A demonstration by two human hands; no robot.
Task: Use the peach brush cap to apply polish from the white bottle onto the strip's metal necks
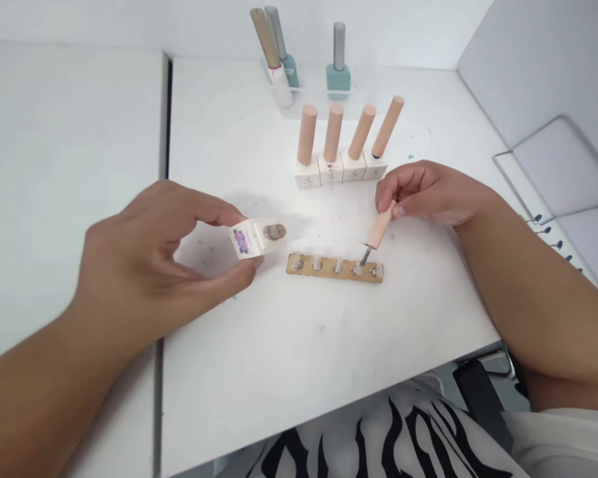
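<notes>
Between thumb and finger, my left hand [154, 265] grips an uncapped white nail polish bottle [247, 239] with a flower print, tilted so its neck points right. My right hand [428, 192] pinches the peach cap of a nail polish brush [380, 227]. The dark bristles point down and meet or hover just over the right part of a brown strip [323, 269]; actual contact is hard to make out. Several small clear pieces, which look like nail tips, sit in a row along that strip on the white table [259, 372].
Several white polish bottles with peach caps [333, 143] stand in a row behind the strip. Farther back, a clear holder [311, 106] carries two teal bottles [338, 79] and a white bottle with a gold cap [266, 40]. A wire frame [528, 143] is at the right.
</notes>
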